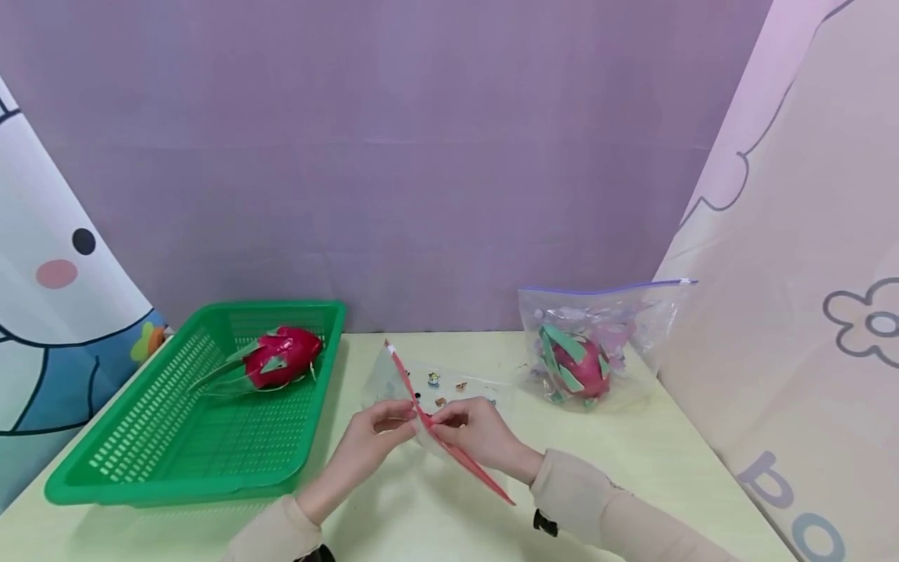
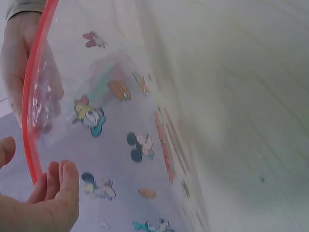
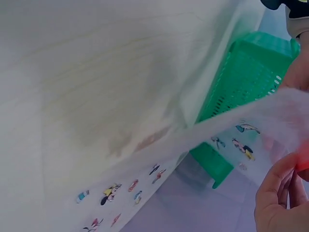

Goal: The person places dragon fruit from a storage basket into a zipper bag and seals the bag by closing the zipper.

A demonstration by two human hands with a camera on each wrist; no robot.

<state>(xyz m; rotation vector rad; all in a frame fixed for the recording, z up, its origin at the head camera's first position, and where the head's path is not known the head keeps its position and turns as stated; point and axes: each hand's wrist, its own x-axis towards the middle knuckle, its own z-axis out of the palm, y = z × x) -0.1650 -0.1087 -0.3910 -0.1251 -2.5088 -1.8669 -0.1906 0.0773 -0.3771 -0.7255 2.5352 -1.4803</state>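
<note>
A clear zip bag (image 1: 470, 386) with small cartoon prints and a red zip edge (image 1: 402, 368) is held up over the table, its edge slanting between the hands. My left hand (image 1: 372, 437) pinches the red edge from the left, near its middle. From the other side my right hand (image 1: 481, 433) pinches the same edge between thumb and fingers. The left wrist view shows the bag's printed side (image 2: 140, 145) hanging down, with the left hand's fingers (image 2: 60, 186) at the edge. In the right wrist view the right hand (image 3: 280, 195) grips the red strip.
A green plastic basket (image 1: 319, 425) stands on the left, with a red dragon fruit (image 1: 284, 357) with green scales inside. At the back right, another dragon fruit (image 1: 581, 365) lies in a clear bag with a blue zip edge (image 1: 604, 291). A purple cloth (image 1: 435, 195) hangs behind the table.
</note>
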